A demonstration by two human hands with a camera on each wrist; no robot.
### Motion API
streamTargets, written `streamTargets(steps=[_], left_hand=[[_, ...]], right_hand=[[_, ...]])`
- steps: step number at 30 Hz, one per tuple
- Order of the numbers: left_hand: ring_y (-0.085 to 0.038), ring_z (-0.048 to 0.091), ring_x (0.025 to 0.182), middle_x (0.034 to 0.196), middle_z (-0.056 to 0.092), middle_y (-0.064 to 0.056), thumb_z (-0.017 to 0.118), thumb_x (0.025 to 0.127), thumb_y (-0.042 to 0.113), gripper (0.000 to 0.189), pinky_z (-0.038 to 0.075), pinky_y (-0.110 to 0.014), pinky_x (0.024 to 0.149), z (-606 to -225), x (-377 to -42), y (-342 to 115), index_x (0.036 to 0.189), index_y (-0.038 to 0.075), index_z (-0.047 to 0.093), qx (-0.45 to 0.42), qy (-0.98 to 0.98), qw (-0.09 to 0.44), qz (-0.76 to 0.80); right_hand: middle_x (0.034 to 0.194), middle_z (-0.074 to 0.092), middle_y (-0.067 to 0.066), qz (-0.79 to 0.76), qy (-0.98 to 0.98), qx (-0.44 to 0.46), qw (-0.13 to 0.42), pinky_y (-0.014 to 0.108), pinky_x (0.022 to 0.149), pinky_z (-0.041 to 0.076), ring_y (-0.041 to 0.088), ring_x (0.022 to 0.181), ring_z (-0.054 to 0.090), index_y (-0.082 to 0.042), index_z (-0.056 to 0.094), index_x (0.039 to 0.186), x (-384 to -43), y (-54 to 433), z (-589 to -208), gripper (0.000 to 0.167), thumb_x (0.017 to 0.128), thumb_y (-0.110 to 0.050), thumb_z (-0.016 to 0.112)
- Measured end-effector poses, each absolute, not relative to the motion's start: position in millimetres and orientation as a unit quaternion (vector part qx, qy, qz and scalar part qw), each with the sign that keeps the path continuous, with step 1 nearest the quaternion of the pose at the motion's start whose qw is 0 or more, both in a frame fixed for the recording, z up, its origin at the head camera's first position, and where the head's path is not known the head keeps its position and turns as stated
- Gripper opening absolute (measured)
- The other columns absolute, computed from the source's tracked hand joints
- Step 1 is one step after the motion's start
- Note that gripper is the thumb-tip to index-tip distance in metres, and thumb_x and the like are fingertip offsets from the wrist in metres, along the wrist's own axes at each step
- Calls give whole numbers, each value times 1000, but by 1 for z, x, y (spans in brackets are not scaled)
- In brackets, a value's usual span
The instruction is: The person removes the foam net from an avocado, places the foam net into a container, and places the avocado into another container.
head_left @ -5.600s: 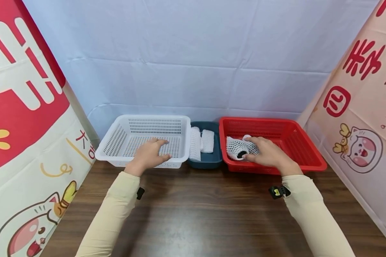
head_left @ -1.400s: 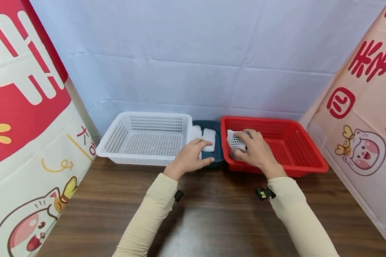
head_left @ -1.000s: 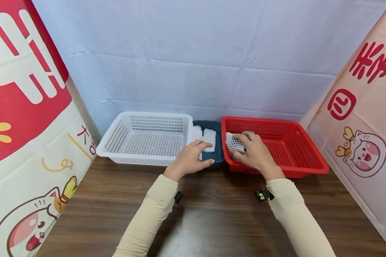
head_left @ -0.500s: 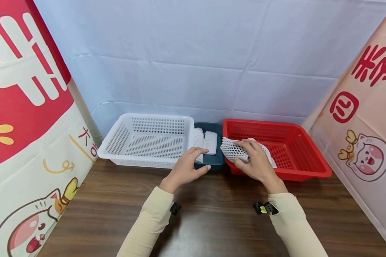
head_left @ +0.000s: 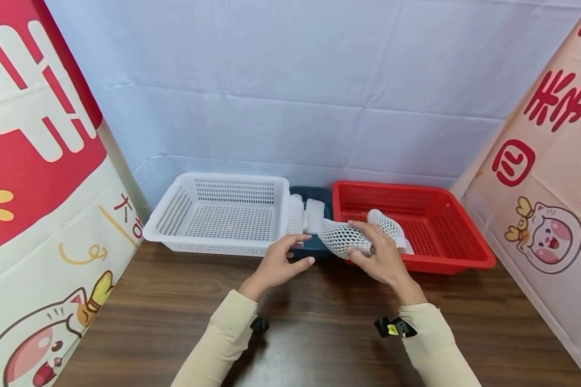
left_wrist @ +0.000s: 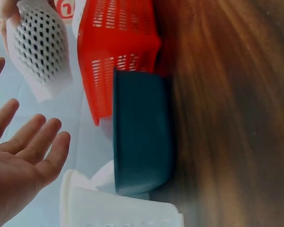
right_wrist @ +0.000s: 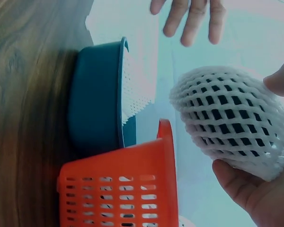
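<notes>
My right hand (head_left: 386,262) grips a dark object in a white foam net (head_left: 341,239), thumb on one side and fingers on the other. It is held up over the near left corner of the red basket (head_left: 447,263), reaching toward the dark teal bin (head_left: 325,246). In the right wrist view, the dark thing shows through the mesh of the foam net (right_wrist: 227,116); its kind is hidden. My left hand (head_left: 273,266) hovers in front of the teal bin, fingers spread and holding nothing. In the left wrist view, the palm of this hand (left_wrist: 19,165) faces the net.
Another white foam net (head_left: 388,227) lies in the red basket. Two flattened white foam nets (head_left: 296,212) are in the teal bin. A white basket (head_left: 232,244) stands left of it. All rest on a wooden table (head_left: 310,333) before a pale cloth backdrop (head_left: 271,80).
My right hand has raised the netted object out of the red basket and moved it left. The left hand has come from the white basket to the teal bin, then drawn slightly nearer me.
</notes>
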State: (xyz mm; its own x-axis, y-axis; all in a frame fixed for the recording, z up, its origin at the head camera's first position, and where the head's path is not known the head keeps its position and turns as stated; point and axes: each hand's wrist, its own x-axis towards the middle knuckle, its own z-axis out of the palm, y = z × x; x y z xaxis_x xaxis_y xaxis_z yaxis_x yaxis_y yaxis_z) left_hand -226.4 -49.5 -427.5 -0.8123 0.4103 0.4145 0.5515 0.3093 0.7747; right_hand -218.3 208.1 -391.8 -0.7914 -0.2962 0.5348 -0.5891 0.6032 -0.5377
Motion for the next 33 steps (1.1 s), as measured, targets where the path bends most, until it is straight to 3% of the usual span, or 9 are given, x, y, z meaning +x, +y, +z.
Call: streamTargets(steps=[5, 11, 16, 25, 33], left_hand=[[-26, 54, 109, 124, 55, -3, 70, 84, 20, 48, 46, -43, 84, -428, -222, -51, 128, 12, 54, -270, -794, 14, -544], [-30, 54, 106, 125, 53, -14, 71, 82, 14, 52, 44, -52, 84, -435, -221, -52, 129, 4, 52, -276, -769, -4, -577], [-29, 54, 105, 126, 52, -13, 74, 80, 13, 57, 45, -51, 82, -440, -220, -55, 131, 4, 50, -279, -772, 1, -571], [-31, 52, 105, 121, 49, -13, 81, 72, 18, 63, 47, -44, 79, -448, -217, -65, 129, 13, 53, -269, -789, 5, -552], [-35, 49, 100, 118, 48, -22, 81, 69, 4, 65, 44, -54, 79, -428, -204, -63, 127, -2, 51, -282, -781, -9, -557]], right_hand=[[122, 54, 11, 400, -875, 217, 166, 44, 80, 41, 21, 98, 49, -5, 49, 127, -213, 204, -396, 53, 77, -11, 67], [117, 55, 13, 423, -867, 208, 163, 43, 83, 41, 21, 98, 51, -3, 50, 119, -207, 197, -405, 47, 76, -8, 67], [123, 52, 12, 447, -855, 210, 159, 46, 89, 38, 22, 106, 49, -2, 51, 118, -204, 192, -411, 44, 77, -6, 66], [112, 56, 9, 483, -848, 198, 96, 39, 79, 46, 21, 94, 52, -8, 50, 121, -196, 184, -424, 42, 82, -10, 65], [112, 54, 13, 519, -833, 190, 29, 31, 76, 49, 27, 95, 51, -4, 48, 122, -192, 176, -427, 42, 83, -6, 64]])
